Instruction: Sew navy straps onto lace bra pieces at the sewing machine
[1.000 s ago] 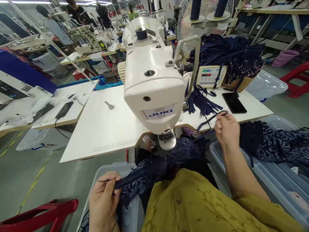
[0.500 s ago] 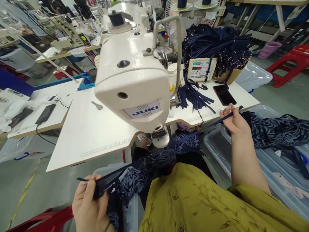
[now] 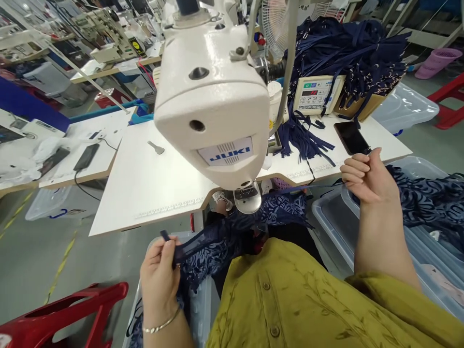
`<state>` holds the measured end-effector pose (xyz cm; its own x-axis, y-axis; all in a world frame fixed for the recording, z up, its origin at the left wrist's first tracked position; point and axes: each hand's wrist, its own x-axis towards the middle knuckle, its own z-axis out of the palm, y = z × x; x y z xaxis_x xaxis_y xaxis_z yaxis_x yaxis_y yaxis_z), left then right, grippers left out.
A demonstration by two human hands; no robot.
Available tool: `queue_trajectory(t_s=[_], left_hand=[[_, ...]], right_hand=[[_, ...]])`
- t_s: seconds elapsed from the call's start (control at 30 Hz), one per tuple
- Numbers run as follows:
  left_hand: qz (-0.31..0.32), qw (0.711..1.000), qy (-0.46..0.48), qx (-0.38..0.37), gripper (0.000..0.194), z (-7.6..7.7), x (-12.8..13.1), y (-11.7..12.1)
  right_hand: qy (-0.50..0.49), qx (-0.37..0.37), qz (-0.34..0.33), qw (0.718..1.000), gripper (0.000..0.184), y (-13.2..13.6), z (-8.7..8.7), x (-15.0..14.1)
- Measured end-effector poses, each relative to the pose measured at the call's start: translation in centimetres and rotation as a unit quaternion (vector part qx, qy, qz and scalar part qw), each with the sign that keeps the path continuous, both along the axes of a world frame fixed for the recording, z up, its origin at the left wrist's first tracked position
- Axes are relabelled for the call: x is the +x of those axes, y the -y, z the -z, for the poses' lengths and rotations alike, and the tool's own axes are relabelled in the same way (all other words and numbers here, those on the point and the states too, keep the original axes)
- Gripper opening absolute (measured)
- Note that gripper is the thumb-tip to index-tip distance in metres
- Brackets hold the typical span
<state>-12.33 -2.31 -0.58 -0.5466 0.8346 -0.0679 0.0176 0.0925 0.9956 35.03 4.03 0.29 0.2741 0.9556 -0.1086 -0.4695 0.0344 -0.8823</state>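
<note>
"How far along is it?"
"The patterned cloth [image 3: 206,253] lies across the lap, below the sewing machine [image 3: 213,106], one edge drawn out to the left. A thin strip [image 3: 308,187] runs from it to the right. Whether any of it is stitched, I can't tell."

"And the hands?"
"The left hand [image 3: 157,275] pinches the cloth's edge between thumb and fingers, a short tail poking out above. The right hand [image 3: 377,183] is closed, seemingly round the strip's end, beside the phone [image 3: 350,137]; the folded fingers hide the grip."

"What is left, then?"
"No finished pile that I can make out. More strips [image 3: 302,142] lie loose on the counter [image 3: 137,174], right of the machine, and more patterned cloth [image 3: 416,203] sits over the bin [image 3: 333,217] at the right."

"Anything different from the frame before?"
"The right fingers have folded in; they were looser, with the strip's end jutting past them. The strip now looks straighter and longer between cloth and hand. The left hand has come a little nearer the machine."
</note>
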Motion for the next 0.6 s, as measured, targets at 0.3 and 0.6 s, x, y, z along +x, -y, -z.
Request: queue_trajectory(t_s=[0.3,0.6], left_hand=[[0.275,0.942,-0.186,-0.04,0.021,-2.0,7.4,-0.9],[0.409,0.865,-0.287,0.059,0.017,-3.1,12.7,-1.3]], right_hand=[[0.318,0.063,-0.046,0.945,0.034,1.1,1.0,-7.9],[0.38,0.103,-0.357,0.847,0.029,3.7,-0.1,-12.9]])
